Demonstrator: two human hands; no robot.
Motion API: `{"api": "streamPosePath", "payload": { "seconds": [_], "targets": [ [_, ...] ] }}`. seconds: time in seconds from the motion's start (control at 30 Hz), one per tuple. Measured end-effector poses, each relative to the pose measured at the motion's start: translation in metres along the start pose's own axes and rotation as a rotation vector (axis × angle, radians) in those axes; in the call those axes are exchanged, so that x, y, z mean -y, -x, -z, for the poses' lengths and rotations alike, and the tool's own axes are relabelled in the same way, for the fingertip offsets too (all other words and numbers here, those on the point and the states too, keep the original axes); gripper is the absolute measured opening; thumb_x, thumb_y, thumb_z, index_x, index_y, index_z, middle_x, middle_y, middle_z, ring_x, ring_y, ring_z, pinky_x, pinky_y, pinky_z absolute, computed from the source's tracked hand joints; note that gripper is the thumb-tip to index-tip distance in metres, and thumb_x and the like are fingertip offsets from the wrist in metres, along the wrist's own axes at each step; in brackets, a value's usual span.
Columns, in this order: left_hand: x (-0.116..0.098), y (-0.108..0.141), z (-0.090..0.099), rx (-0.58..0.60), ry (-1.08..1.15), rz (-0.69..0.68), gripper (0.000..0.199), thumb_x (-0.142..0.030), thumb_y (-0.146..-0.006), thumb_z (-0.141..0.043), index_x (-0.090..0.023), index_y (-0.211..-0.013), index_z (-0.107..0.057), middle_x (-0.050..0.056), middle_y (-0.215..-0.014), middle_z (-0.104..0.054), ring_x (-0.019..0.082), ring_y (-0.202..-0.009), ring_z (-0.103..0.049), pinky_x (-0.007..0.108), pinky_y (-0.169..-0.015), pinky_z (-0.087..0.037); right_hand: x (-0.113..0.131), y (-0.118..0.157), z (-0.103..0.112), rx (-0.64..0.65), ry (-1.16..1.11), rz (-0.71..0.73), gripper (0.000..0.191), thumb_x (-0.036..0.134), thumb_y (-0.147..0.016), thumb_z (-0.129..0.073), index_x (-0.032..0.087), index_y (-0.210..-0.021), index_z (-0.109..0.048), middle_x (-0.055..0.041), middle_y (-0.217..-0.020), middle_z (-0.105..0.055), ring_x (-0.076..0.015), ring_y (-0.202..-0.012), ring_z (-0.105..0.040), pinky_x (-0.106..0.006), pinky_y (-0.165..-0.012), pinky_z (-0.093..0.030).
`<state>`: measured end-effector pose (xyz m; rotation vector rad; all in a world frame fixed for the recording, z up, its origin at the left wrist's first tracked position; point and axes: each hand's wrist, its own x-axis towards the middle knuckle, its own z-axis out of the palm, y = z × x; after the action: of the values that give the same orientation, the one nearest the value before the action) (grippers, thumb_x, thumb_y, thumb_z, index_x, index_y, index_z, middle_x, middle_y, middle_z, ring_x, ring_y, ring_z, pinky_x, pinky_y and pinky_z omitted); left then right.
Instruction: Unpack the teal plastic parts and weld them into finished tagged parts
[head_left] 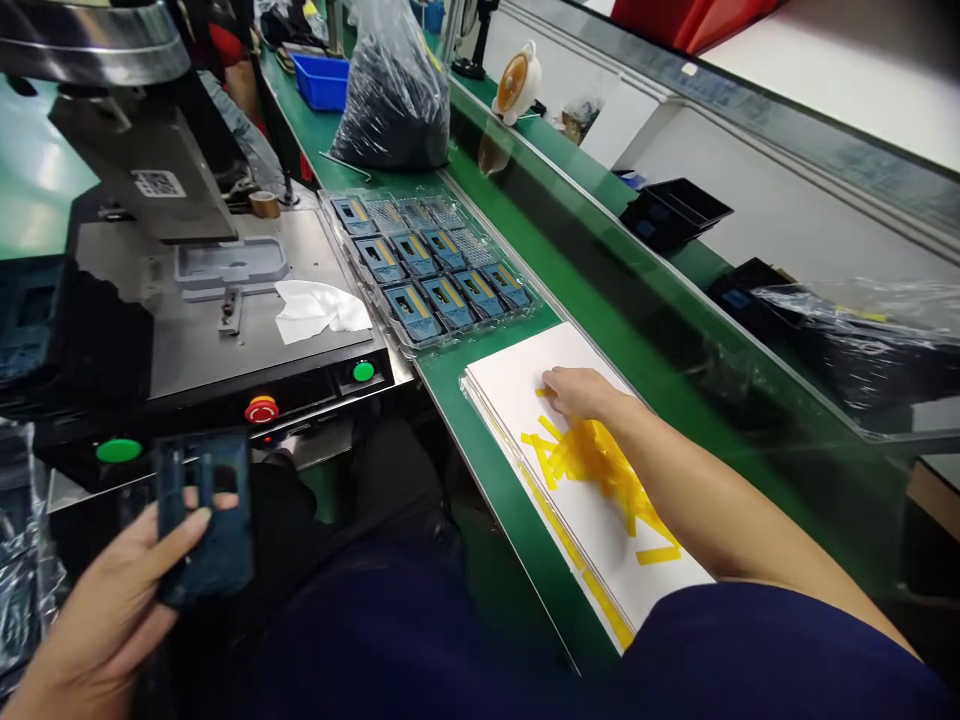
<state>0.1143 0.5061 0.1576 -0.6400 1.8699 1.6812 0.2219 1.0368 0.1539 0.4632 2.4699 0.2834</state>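
At the lower left, my left hand (127, 580) grips a dark blue-green plastic housing (214, 555) with openings in it, held in front of the machine. My right hand (581, 390) reaches down to a stack of white sheets (510, 370) on the green bench. Its fingertips are pressed together at a small yellow strip (541, 392); a pinch on that strip looks likely but is partly hidden. Loose yellow strips (592, 455) lie scattered beneath my right hand and forearm. Beyond the sheets, a clear plastic tray (409, 345) holds several similar housings, each with a yellowish strip.
A press machine (142, 170) stands at left, with green buttons (118, 450), a red stop button (262, 409), a grey fixture (232, 265) and a white cloth (319, 312). Farther back are a bag of dark parts (394, 100), a blue bin (321, 82) and a small fan (517, 83).
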Motion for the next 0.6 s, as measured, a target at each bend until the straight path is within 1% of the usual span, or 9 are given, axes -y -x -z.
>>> {"api": "streamPosePath", "payload": {
  "seconds": [0.03, 0.1, 0.13, 0.2, 0.3, 0.4, 0.47, 0.53, 0.6],
  "targets": [
    [0.010, -0.005, -0.007, 0.090, 0.022, 0.041, 0.063, -0.047, -0.033, -0.092, -0.030, -0.092, -0.074, -0.001, -0.105, -0.076, 0.032, -0.101, -0.067, 0.029, -0.061, -0.060, 0.001, -0.002, 0.000, -0.006, 0.005, -0.007, 0.023, 0.019, -0.082, -0.058, 0.018, -0.105, -0.062, -0.0121, -0.106, -0.066, -0.0272, -0.094, -0.065, -0.035, -0.076, -0.049],
    [0.026, -0.012, -0.019, 0.216, 0.060, 0.112, 0.066, -0.041, -0.040, -0.093, -0.028, -0.101, -0.073, 0.002, -0.113, -0.074, 0.029, -0.102, -0.067, 0.027, -0.064, -0.060, 0.002, -0.005, 0.001, -0.018, 0.019, -0.014, 0.024, 0.019, -0.084, -0.055, 0.017, -0.108, -0.060, -0.0135, -0.106, -0.066, -0.0279, -0.094, -0.065, -0.036, -0.077, -0.049],
    [0.032, -0.014, -0.024, 0.258, 0.080, 0.138, 0.068, -0.037, -0.043, -0.093, -0.028, -0.108, -0.071, 0.003, -0.117, -0.072, 0.027, -0.102, -0.068, 0.026, -0.066, -0.060, 0.003, -0.006, 0.002, -0.024, 0.026, -0.016, 0.025, 0.019, -0.085, -0.054, 0.017, -0.110, -0.059, -0.0142, -0.106, -0.066, -0.0283, -0.094, -0.065, -0.037, -0.077, -0.049],
    [0.041, -0.015, -0.029, 0.298, 0.117, 0.156, 0.072, -0.030, -0.048, -0.092, -0.028, -0.116, -0.067, 0.005, -0.121, -0.070, 0.024, -0.097, -0.069, 0.027, -0.069, -0.060, 0.005, -0.009, 0.003, -0.034, 0.035, -0.020, 0.027, 0.019, -0.087, -0.052, 0.017, -0.113, -0.057, -0.0150, -0.106, -0.066, -0.0284, -0.094, -0.065, -0.037, -0.077, -0.049],
    [0.049, -0.014, -0.031, 0.295, 0.142, 0.150, 0.068, -0.026, -0.053, -0.091, -0.025, -0.116, -0.066, 0.004, -0.110, -0.072, 0.019, -0.082, -0.070, 0.026, -0.065, -0.059, 0.007, -0.013, 0.004, -0.051, 0.030, -0.037, 0.031, 0.017, -0.088, -0.048, 0.018, -0.119, -0.054, -0.0149, -0.106, -0.067, -0.0280, -0.092, -0.065, -0.037, -0.076, -0.048],
    [0.056, -0.017, -0.031, 0.283, 0.179, 0.150, 0.056, -0.032, -0.059, -0.089, -0.024, -0.111, -0.067, 0.002, -0.094, -0.073, 0.016, -0.071, -0.067, 0.024, -0.059, -0.058, 0.006, -0.018, 0.003, -0.073, 0.008, -0.064, 0.035, 0.015, -0.089, -0.044, 0.017, -0.123, -0.053, -0.0153, -0.106, -0.068, -0.0281, -0.092, -0.065, -0.038, -0.076, -0.048],
    [0.060, -0.020, -0.031, 0.265, 0.218, 0.160, 0.051, -0.036, -0.064, -0.085, -0.023, -0.111, -0.067, 0.002, -0.091, -0.074, 0.016, -0.068, -0.067, 0.025, -0.057, -0.058, 0.004, -0.021, 0.002, -0.085, -0.014, -0.076, 0.034, 0.015, -0.088, -0.045, 0.017, -0.120, -0.055, -0.0153, -0.107, -0.068, -0.0280, -0.092, -0.065, -0.038, -0.076, -0.048],
    [0.063, -0.022, -0.031, 0.237, 0.259, 0.164, 0.048, -0.037, -0.071, -0.081, -0.022, -0.115, -0.066, 0.004, -0.091, -0.074, 0.017, -0.068, -0.068, 0.027, -0.058, -0.059, 0.003, -0.025, 0.003, -0.104, -0.038, -0.096, 0.034, 0.018, -0.087, -0.047, 0.018, -0.120, -0.056, -0.0136, -0.106, -0.069, -0.0274, -0.094, -0.065, -0.036, -0.076, -0.048],
    [0.065, -0.023, -0.033, 0.222, 0.283, 0.152, 0.044, -0.033, -0.080, -0.073, -0.020, -0.120, -0.063, 0.007, -0.092, -0.074, 0.019, -0.070, -0.070, 0.031, -0.061, -0.061, 0.006, -0.030, 0.005, -0.187, -0.173, -0.111, 0.041, 0.020, -0.083, -0.051, 0.019, -0.124, -0.054, -0.0105, -0.102, -0.070, -0.0256, -0.093, -0.065, -0.035, -0.076, -0.048]
  ]
}}
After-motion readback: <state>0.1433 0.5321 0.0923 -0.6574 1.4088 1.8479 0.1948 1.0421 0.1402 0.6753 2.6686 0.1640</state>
